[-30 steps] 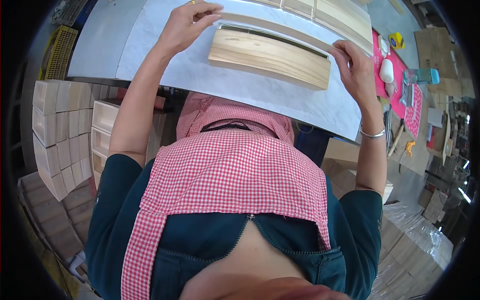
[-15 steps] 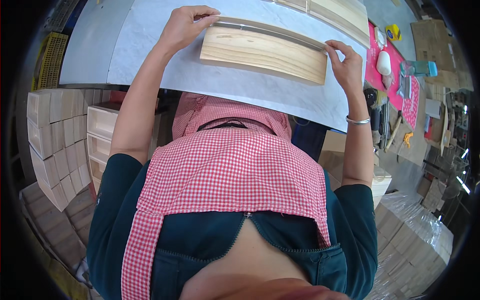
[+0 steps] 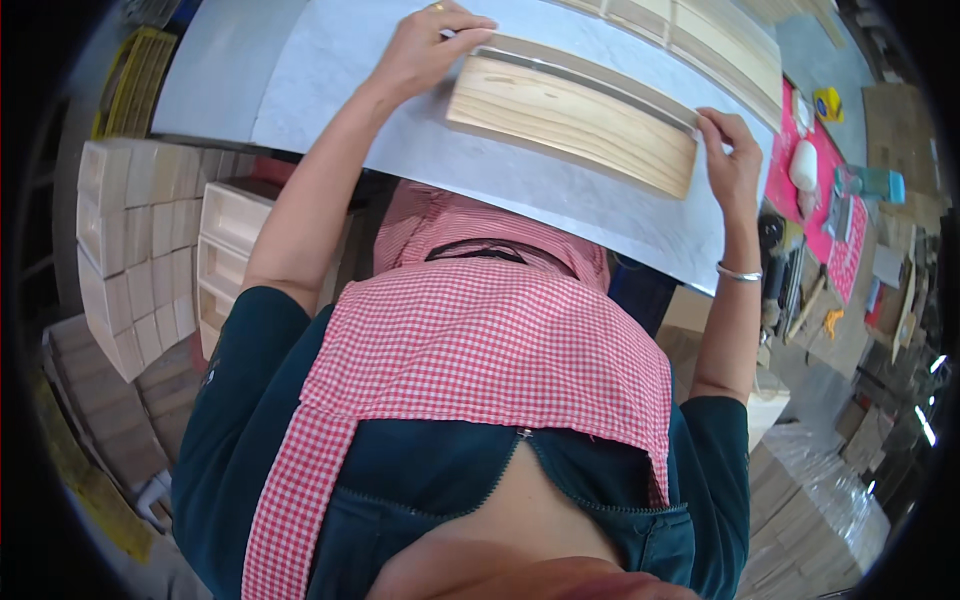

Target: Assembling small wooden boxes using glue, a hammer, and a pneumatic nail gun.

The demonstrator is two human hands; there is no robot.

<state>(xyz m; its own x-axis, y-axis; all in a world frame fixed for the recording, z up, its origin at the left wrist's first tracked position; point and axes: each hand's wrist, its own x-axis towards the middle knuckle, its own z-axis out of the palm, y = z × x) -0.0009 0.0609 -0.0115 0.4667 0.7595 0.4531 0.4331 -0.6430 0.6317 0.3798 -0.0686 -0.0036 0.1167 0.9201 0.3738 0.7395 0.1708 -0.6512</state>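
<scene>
Two hands brace a pale wooden piece on a grey worktop, upper centre of the frame.

The grey worktop (image 3: pixel 560 200) fills the upper middle, its near edge curving just above the red checked apron (image 3: pixel 480 350); bare surface lies open toward the upper left, while the upper right is crowded with more wooden pieces (image 3: pixel 700 40) and a pink mat (image 3: pixel 835 200) strewn with small tools. The wooden piece (image 3: pixel 575 125) lies flat, long side across the frame, a thin strip along its far edge. The left hand (image 3: pixel 430 50) presses on its left end, fingers together and curled over the corner; the right hand (image 3: pixel 730 160) grips its right end, fingers bent around the edge. Uneven pressure could likely skew the piece or slide it toward the near edge. Stacked pale boxes (image 3: pixel 130 240) stand at left.
</scene>
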